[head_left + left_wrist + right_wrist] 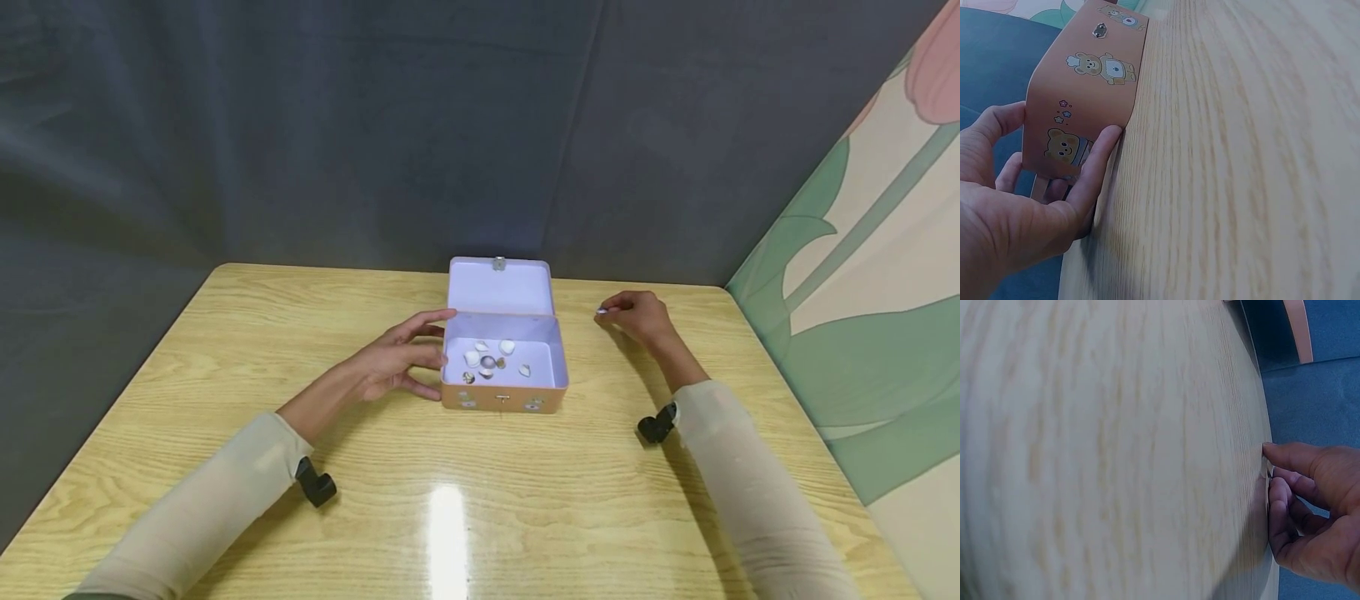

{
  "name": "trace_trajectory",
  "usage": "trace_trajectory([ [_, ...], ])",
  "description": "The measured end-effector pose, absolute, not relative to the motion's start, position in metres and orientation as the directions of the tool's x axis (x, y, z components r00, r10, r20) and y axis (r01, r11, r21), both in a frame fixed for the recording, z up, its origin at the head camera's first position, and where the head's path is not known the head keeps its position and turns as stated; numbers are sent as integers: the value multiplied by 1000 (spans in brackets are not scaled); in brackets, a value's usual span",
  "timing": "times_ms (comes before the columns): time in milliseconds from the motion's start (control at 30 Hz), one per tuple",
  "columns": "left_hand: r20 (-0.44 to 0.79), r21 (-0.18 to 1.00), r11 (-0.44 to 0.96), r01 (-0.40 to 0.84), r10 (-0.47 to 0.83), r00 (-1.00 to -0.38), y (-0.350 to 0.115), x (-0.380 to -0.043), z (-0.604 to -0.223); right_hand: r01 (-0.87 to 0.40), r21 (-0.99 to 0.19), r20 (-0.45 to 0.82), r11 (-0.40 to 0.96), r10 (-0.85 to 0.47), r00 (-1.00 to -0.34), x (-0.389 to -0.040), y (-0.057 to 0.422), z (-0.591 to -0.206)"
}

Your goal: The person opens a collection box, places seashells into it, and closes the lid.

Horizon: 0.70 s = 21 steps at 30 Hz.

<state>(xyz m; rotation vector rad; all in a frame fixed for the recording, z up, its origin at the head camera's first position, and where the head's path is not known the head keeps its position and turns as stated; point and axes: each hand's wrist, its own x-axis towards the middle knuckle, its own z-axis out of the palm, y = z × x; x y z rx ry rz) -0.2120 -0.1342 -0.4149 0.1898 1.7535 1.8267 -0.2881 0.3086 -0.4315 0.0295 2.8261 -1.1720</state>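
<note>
An orange tin box (pixel 480 400) with a lilac inside stands on the table, its lid (pixel 499 287) raised at the back. Several seashells (pixel 472 358), white, grey and brown, lie on its floor. My left hand (pixel 393 360) is spread along the box's left side, fingertips touching the rim and the wall; in the left wrist view one finger reaches the lower front corner. To the right of the box, my right hand (pixel 636 318) pinches a small pale seashell (pixel 602 311) between thumb and fingertips, low over the tabletop. Its fingers mostly hide that shell in the right wrist view.
The wooden table (pixel 360 517) reaches back to a dark curtain (pixel 375 142). A floral-patterned panel (pixel 885 358) borders the right side. Small black wrist cameras hang at both sleeves. Bear pictures decorate the box's front.
</note>
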Motion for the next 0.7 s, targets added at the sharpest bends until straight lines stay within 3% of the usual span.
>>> trace_trajectory([
  [700,-313,943,64,-328,509,-802,-136,-210,-414,42,-738,-60,673,-3,-998,-279,308,-427],
])
